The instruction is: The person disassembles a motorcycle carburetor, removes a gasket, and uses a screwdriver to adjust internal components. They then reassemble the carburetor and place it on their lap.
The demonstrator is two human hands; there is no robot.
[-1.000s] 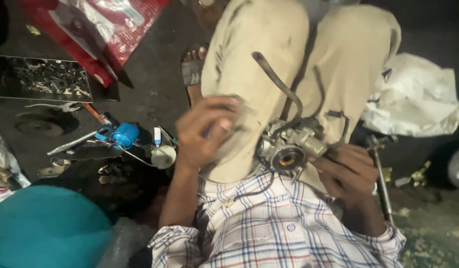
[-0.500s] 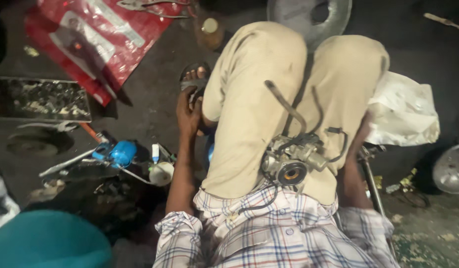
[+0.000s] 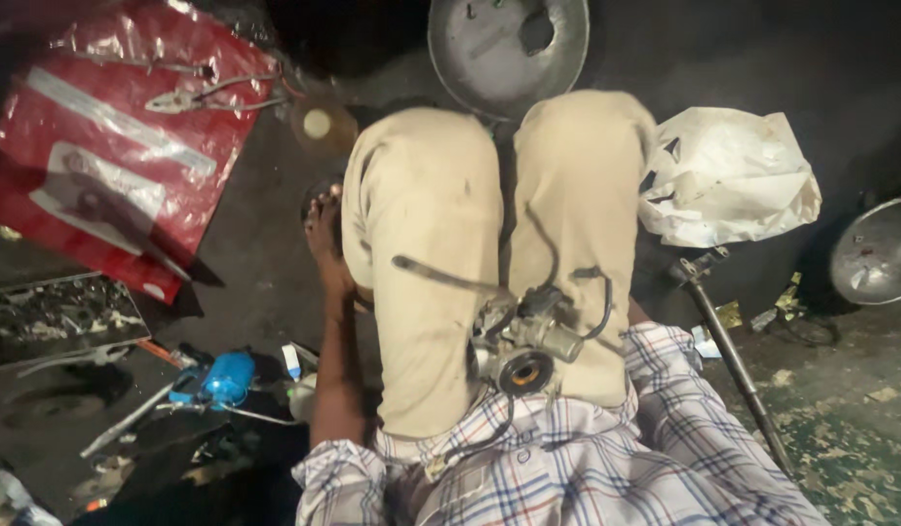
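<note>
A: What lies at the far left?

B: A red plastic bag (image 3: 109, 146) on the dark floor (image 3: 255, 263), with pliers (image 3: 192, 95) on top of it. Below it sits a tray (image 3: 56, 317) of small parts, and lower still a blue tool (image 3: 221, 378).

A: Where is the left hand?

B: The left hand (image 3: 325, 239) reaches down beside the left thigh, near a sandalled foot. I cannot tell whether its fingers are open or closed.

A: And in the middle?

B: A metal carburetor (image 3: 518, 341) rests on the lap, across beige trousers (image 3: 421, 253), with black hoses trailing from it. No hand touches it. A round pan (image 3: 509, 44) sits beyond the knees.

A: The right side?

B: The right hand is out of sight; only a checked sleeve (image 3: 684, 390) shows. Further right are a white bag (image 3: 728, 175), a metal rod (image 3: 733, 360) and a metal bowl (image 3: 879, 253).
</note>
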